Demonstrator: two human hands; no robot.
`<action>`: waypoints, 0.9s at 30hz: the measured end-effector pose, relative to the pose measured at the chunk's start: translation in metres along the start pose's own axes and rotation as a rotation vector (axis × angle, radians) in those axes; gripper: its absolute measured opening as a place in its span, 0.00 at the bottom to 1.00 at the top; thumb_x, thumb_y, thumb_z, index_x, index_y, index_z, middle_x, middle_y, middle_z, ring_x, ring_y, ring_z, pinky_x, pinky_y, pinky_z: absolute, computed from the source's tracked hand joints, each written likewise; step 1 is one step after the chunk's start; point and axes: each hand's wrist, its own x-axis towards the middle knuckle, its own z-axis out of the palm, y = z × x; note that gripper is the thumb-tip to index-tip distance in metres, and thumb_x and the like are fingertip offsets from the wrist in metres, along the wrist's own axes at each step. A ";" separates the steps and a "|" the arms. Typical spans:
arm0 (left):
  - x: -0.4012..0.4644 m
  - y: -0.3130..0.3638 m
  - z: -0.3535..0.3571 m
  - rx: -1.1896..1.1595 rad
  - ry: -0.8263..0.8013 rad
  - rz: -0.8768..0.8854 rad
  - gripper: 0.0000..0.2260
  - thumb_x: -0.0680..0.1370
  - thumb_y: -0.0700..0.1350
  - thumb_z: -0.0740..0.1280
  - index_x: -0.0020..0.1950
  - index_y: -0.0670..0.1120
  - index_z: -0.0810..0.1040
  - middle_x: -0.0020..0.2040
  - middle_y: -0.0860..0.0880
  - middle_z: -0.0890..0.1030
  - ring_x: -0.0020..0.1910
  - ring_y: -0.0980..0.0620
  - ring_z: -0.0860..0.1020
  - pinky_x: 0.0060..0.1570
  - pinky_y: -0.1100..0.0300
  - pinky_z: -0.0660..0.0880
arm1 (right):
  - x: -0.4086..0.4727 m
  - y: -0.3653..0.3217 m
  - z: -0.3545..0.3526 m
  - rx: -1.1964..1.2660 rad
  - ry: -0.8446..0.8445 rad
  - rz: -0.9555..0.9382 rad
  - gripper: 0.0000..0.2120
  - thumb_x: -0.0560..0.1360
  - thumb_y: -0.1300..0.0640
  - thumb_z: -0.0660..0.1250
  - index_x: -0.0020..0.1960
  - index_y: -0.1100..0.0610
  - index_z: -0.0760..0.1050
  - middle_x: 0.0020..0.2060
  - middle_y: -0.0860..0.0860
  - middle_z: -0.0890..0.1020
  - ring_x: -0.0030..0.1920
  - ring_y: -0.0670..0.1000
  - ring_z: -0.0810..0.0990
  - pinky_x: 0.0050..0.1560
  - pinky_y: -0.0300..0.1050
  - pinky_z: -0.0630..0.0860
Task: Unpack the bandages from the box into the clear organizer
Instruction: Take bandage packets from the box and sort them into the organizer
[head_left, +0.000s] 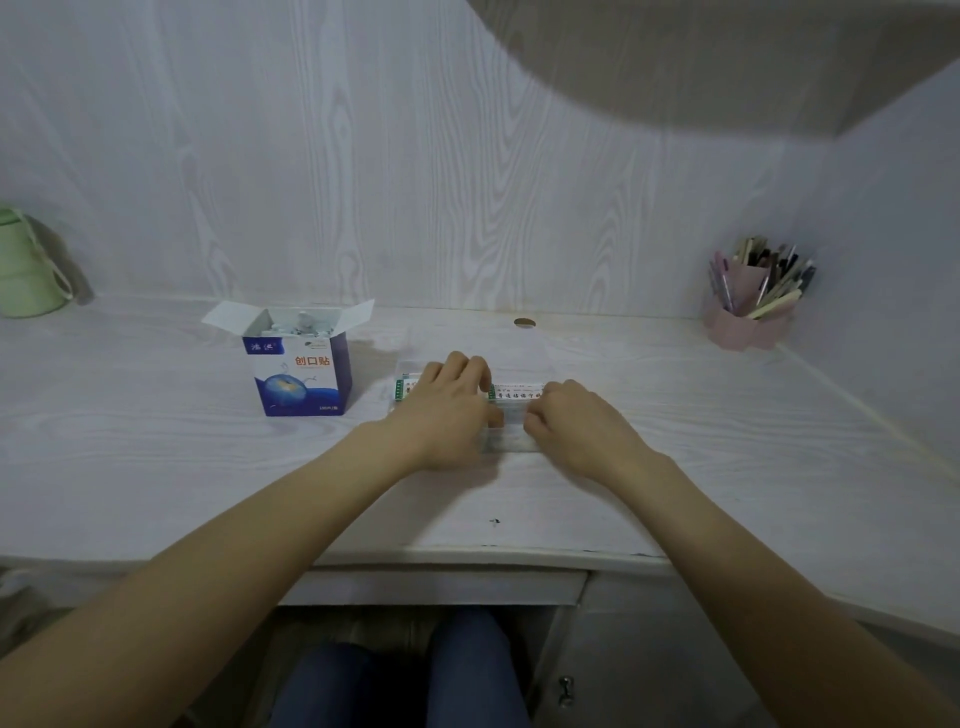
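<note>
At frame centre, the left hand (451, 402) is lying loosely spread over the organizer (511, 415) on the tabletop (156, 441); the right hand (574, 421) is curling onto its right end. The box (301, 364) is standing open left of them.

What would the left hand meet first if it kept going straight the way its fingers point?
The left hand lies on the clear organizer, fingers pointing away and slightly right. Beyond the organizer only bare desk shows, then probably the back wall; depth is unclear.

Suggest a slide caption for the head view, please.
Both hands on the clear organizer, open bandage box alongside.
</note>
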 end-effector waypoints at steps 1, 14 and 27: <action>-0.001 0.000 -0.002 -0.025 0.007 -0.004 0.16 0.75 0.51 0.63 0.63 0.55 0.75 0.66 0.48 0.63 0.66 0.46 0.59 0.63 0.54 0.56 | 0.000 0.001 -0.001 0.050 -0.027 0.031 0.18 0.78 0.57 0.55 0.30 0.57 0.64 0.34 0.52 0.71 0.38 0.56 0.73 0.36 0.47 0.65; -0.046 -0.082 -0.046 -0.279 0.438 -0.362 0.14 0.78 0.37 0.60 0.60 0.46 0.77 0.63 0.47 0.73 0.61 0.48 0.68 0.58 0.54 0.67 | 0.046 -0.078 -0.036 0.480 0.256 -0.083 0.10 0.78 0.58 0.60 0.50 0.56 0.80 0.44 0.51 0.83 0.43 0.49 0.80 0.46 0.43 0.76; -0.072 -0.191 -0.041 -0.162 0.072 -0.314 0.26 0.73 0.51 0.71 0.69 0.47 0.71 0.66 0.48 0.73 0.62 0.48 0.72 0.60 0.56 0.69 | 0.149 -0.176 -0.018 0.051 0.131 -0.082 0.08 0.74 0.61 0.67 0.52 0.58 0.82 0.53 0.56 0.77 0.52 0.55 0.76 0.48 0.47 0.76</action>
